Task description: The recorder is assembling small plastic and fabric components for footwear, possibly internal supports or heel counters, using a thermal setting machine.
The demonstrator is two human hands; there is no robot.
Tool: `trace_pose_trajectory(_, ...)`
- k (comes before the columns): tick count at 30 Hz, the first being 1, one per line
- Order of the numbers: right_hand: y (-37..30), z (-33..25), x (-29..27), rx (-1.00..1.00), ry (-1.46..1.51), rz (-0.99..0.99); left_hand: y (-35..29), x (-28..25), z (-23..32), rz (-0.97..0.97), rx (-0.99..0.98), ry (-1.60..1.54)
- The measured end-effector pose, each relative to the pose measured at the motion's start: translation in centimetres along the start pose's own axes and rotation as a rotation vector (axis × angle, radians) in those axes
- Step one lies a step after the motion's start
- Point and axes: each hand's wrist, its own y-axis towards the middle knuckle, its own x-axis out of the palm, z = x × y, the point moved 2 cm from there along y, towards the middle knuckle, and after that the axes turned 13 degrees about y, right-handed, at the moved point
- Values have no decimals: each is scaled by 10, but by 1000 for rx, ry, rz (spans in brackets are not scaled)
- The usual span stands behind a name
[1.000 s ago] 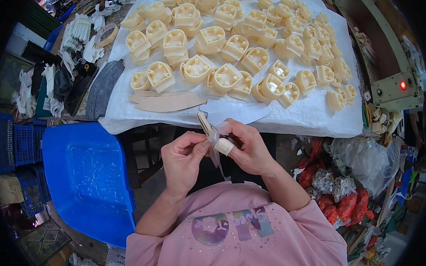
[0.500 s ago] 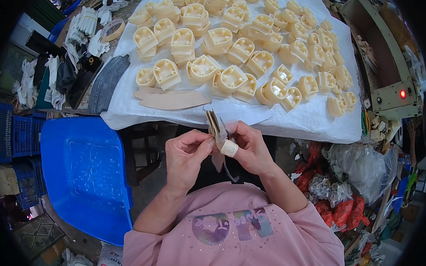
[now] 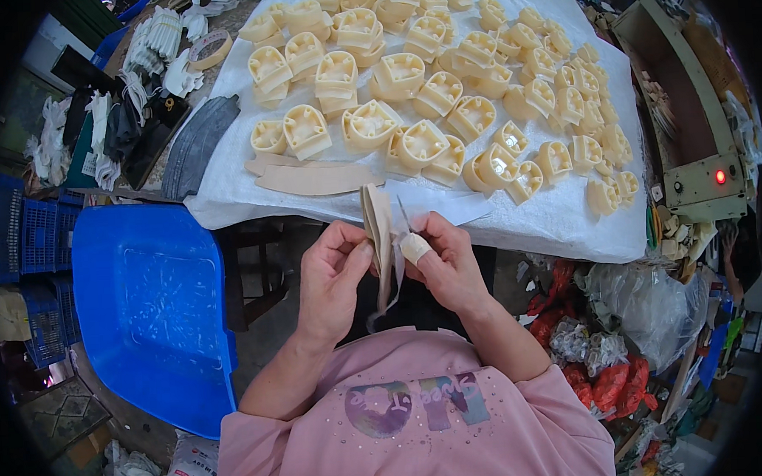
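My left hand (image 3: 336, 270) is closed on a bundle of beige, leather-like strips (image 3: 378, 238), pinched upright between thumb and fingers. Close beside it, my right hand (image 3: 450, 260) is closed, its thumb wrapped in a white covering (image 3: 414, 248). A thin, dark, blade-like tool (image 3: 403, 209) sticks up from the right fingers; its lower part is hidden. From between the hands a narrow pale strip (image 3: 392, 295) dangles and curls toward my lap. Ahead, on the table edge, lie more curved beige strips (image 3: 315, 178).
Many cream plastic heel-shaped pieces (image 3: 422, 140) cover the white-draped table (image 3: 559, 230). A blue tub (image 3: 167, 307) stands at left, near grey curved sheets (image 3: 197, 148). On the right are a metal machine with a red light (image 3: 720, 176) and plastic bags (image 3: 647, 303).
The beige bundle has turned so its broad side shows and it reaches higher. The dangling strip has swung left. My right hand stays close by; the view has shifted slightly.
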Motion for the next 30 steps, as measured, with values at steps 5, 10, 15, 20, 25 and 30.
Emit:
trace_pose_trajectory(5,0,-3,14,-310,-331,-59,-1,-5,5,-15,42,130)
trace_pose_trajectory(10,2,-3,16,-380,-372,-47,1,-4,5,-51,110,160)
trace_pose_trajectory(15,2,-17,3,-286,-128,198,5,-24,9,205,47,-211)
trace_pose_trajectory(20,-1,-47,-21,-448,-102,354,20,-89,58,552,590,219)
trace_pose_trajectory(25,20,-67,-3,-752,-507,315,38,-55,57,505,981,1414)
trace_pose_trajectory(30,43,-89,28,-933,-970,251,54,-53,1,211,909,1510)
